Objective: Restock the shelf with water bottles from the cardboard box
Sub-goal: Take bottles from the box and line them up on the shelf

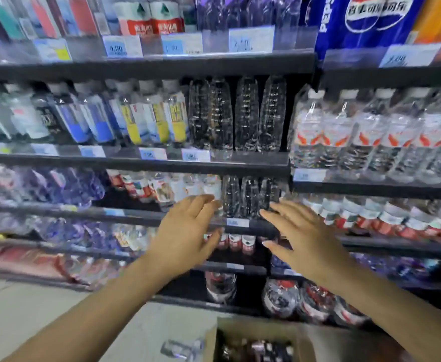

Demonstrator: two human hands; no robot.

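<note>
Count, head view.

Hands: 2. Left hand [185, 231], right hand [303, 239], both with fingers spread, holding nothing.

Clear unlabelled bottles between and just beyond the fingertips [249, 197]: 3 in the front row.

Clear unlabelled bottles one shelf above the hands [236, 113]: 4 in the front row.

Yellow-labelled bottles up and left of the left hand [153, 118]: 3.

Red-labelled bottles on the top shelf, above the hands [150, 19]: 2.

Cardboard box below and between the forearms [256, 340]: 1, with dark bottle caps inside; count not readable.

Loose crumpled plastic wrap left of the box [183, 350]: 1 piece.
</note>
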